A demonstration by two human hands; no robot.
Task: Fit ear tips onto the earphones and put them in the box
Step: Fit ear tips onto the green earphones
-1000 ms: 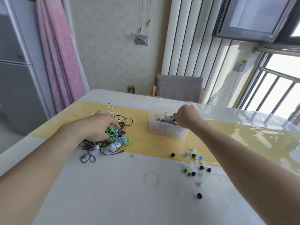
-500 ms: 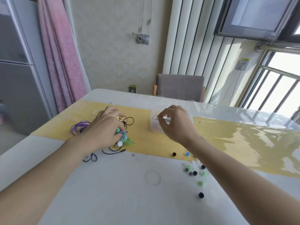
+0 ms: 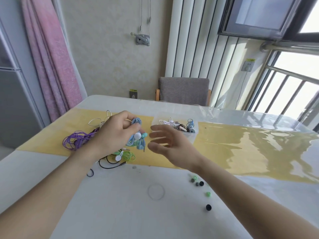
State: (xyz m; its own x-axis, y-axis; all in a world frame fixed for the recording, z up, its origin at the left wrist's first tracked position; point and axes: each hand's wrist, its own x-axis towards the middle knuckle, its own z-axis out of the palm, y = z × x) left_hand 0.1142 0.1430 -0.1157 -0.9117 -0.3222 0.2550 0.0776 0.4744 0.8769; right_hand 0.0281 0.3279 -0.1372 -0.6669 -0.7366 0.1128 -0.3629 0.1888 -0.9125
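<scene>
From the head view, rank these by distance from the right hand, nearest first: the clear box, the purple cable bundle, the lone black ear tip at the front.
Measured from the right hand:
1. Clear box, just behind the hand on the yellow runner, its near-left corner hidden by the fingers.
2. Lone black ear tip, on the white tabletop toward the person, right of the forearm.
3. Purple cable bundle, far left, beyond the left hand.

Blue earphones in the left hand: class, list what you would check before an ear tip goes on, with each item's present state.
1. Left hand has a grip on the blue earphones: ok.
2. Right hand free to pick: ok, fingers open, empty.
3. Ear tips within view on the table: ok.
4. Earbud nozzle bare: cannot tell.
5. Box open, beside the hands: ok.
</scene>
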